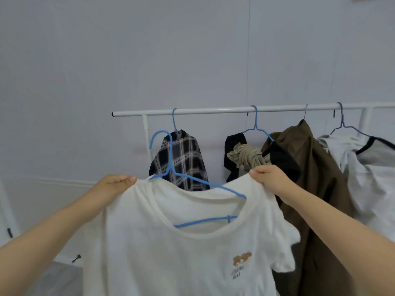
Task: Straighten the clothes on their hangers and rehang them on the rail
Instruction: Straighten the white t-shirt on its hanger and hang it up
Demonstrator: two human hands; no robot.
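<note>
- Head view: a person holds up a white T-shirt (171, 242) in front of a white clothes rail (213, 111), away from it and not hung.
- The left hand (115, 184) pinches the shirt's left shoulder; the right hand (269, 176) pinches the right shoulder, fingers curled over the cloth.
- A blue hanger (171, 167) sits crooked in the neck opening, its hook free in the air and its bottom bar showing through the collar.
- A small brown bear print (241, 258) marks the shirt's chest.
- On the rail behind hang a dark plaid shirt (181, 161), a bunched black and beige garment (245, 157), an olive-brown garment (310, 178) and a pale grey top (367, 178), each on its own hanger.
</note>
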